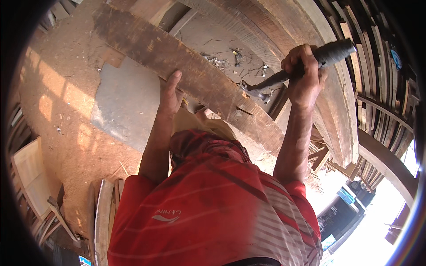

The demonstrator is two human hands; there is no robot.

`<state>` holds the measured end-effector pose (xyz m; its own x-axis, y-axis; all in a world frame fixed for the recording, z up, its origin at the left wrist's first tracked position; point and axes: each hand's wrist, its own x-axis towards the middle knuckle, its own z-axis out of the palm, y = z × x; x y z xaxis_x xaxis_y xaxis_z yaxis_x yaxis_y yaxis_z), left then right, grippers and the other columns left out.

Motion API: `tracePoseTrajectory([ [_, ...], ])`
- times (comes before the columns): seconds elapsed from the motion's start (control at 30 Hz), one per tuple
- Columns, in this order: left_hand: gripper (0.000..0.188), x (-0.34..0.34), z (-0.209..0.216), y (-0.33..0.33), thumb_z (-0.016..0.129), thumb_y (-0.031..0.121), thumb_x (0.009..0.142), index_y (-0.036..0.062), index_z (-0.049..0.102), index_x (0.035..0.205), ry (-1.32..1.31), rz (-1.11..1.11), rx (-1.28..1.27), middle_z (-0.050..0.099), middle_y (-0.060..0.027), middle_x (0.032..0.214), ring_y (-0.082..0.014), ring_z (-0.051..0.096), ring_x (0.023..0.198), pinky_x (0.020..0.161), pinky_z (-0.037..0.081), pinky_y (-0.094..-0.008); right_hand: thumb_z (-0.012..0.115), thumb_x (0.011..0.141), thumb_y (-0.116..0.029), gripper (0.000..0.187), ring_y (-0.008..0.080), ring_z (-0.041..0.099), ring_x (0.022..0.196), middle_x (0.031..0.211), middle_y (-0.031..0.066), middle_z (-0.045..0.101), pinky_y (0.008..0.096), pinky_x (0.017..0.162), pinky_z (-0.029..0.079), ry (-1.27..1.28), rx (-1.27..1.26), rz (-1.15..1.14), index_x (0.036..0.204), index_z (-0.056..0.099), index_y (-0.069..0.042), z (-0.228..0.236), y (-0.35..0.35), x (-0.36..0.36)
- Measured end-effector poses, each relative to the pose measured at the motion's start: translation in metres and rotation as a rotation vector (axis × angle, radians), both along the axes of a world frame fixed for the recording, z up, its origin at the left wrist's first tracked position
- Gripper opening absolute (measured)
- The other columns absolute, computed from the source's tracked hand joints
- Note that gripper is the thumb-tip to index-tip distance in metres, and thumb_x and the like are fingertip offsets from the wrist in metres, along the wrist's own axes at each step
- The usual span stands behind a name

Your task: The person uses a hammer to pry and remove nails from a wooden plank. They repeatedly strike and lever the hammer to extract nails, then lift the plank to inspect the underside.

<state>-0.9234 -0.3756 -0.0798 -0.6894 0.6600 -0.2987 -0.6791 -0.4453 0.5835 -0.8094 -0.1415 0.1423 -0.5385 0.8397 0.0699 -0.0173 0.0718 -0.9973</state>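
A long, worn brown plank (pixel 199 82) lies slantwise in front of me. My left hand (pixel 171 95) grips its near edge, the thumb on the top face and the other fingers hidden underneath. My right hand (pixel 306 77) is closed round the black-wrapped handle of a claw hammer (pixel 273 80). The hammer's dark metal head is over the plank's far edge, to the right of the left hand. Nearer me, a nail (pixel 244 111) sticks up at a slant from the plank, apart from the hammer.
Large curved timbers (pixel 306 26) stand close on the right, beside my right forearm. Behind them are many stacked wood strips (pixel 377 57). A grey sheet (pixel 122 104) lies on the dirt floor to the left. Loose nails and scraps (pixel 217 62) lie beyond the plank.
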Motion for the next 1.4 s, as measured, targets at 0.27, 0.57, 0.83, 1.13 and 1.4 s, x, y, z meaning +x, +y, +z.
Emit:
tracePoseTrajectory([
  [0.27, 0.056, 0.001, -0.005, -0.004, 0.068, 0.018, 0.098, 0.0067, 0.045, 0.149, -0.116, -0.041, 0.046, 0.059, -0.0085, 0.139, -0.0207, 0.06, 0.127, 0.109, 0.052, -0.0429, 0.074, 0.099, -0.032, 0.041, 0.0079, 0.044, 0.045, 0.058, 0.0008, 0.049, 0.027, 0.042, 0.035, 0.013, 0.299, -0.144, 0.075, 0.055, -0.005, -0.019, -0.01, -0.012],
  [0.57, 0.059, -0.001, -0.008, -0.013, 0.065, 0.024, 0.099, 0.0039, 0.045, 0.15, -0.067, -0.116, -0.039, 0.058, -0.013, 0.142, -0.0293, 0.059, 0.13, 0.109, 0.05, -0.0514, 0.079, 0.095, -0.031, 0.04, 0.0093, 0.05, 0.047, 0.057, 0.0005, 0.051, 0.0285, 0.043, 0.04, -0.16, 0.177, -0.111, 0.072, 0.056, -0.008, -0.034, 0.03, -0.037],
  [0.83, 0.061, -0.004, -0.013, -0.011, 0.068, 0.022, 0.096, 0.0058, 0.043, 0.15, -0.054, -0.135, -0.011, 0.058, -0.0091, 0.14, -0.0242, 0.058, 0.129, 0.11, 0.049, -0.0454, 0.073, 0.093, -0.047, 0.044, 0.0139, 0.055, 0.054, 0.061, 0.0022, 0.057, 0.0357, 0.05, 0.043, -0.599, 0.267, -0.119, 0.088, 0.071, -0.004, -0.043, 0.055, -0.075],
  [1.13, 0.058, -0.009, -0.009, -0.009, 0.072, 0.025, 0.094, 0.009, 0.05, 0.145, -0.046, -0.156, 0.005, 0.057, -0.0057, 0.141, -0.0249, 0.055, 0.132, 0.113, 0.046, -0.0466, 0.068, 0.095, -0.036, 0.047, 0.0227, 0.066, 0.068, 0.073, 0.017, 0.067, 0.0427, 0.068, 0.055, -0.461, 0.341, 0.008, 0.107, 0.067, 0.009, -0.021, 0.019, -0.045],
  [1.4, 0.061, -0.002, -0.002, -0.01, 0.073, 0.03, 0.093, 0.0086, 0.051, 0.145, -0.012, -0.153, -0.035, 0.058, -0.007, 0.14, -0.0255, 0.055, 0.132, 0.112, 0.046, -0.0469, 0.074, 0.096, -0.027, 0.034, 0.0131, 0.061, 0.065, 0.071, 0.0077, 0.066, 0.0345, 0.062, 0.052, -0.554, 0.336, -0.299, 0.109, 0.068, 0.004, 0.028, -0.029, 0.079],
])
